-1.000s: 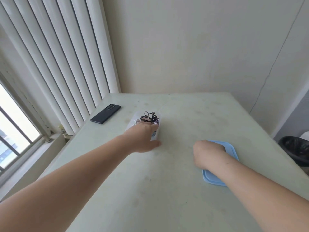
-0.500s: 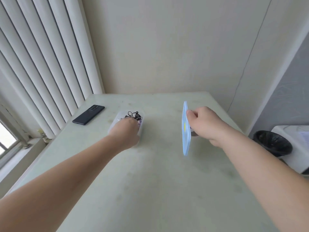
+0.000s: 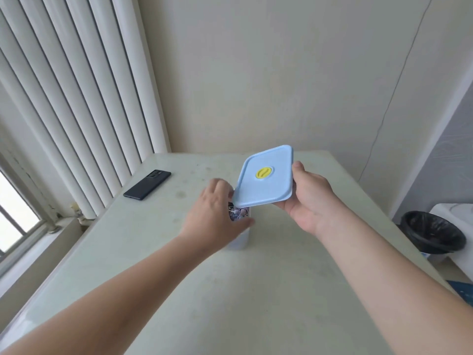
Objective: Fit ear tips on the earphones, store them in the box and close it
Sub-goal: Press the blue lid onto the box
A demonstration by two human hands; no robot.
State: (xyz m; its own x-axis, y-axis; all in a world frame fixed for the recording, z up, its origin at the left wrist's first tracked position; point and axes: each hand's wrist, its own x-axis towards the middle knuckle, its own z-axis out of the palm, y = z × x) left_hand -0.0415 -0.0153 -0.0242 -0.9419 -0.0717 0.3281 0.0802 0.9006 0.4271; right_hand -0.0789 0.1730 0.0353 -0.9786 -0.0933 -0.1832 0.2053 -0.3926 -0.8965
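A light blue lid with a yellow round valve is held tilted in the air by my right hand, fingers under it and thumb on its right edge. Its lower left corner hangs over a small clear box standing on the pale table. Inside the box a tangle of dark earphones shows between the lid and my left hand. My left hand wraps the box from the left, thumb across its front rim. Most of the box is hidden behind that hand.
A black phone lies at the table's far left, near the white vertical blinds. A bin with a black liner stands on the floor past the table's right edge. Walls close off the far side.
My right hand lifted the lid off the table, carried it left and turned it from edge-on to face up over the box. My left hand stayed on the box.
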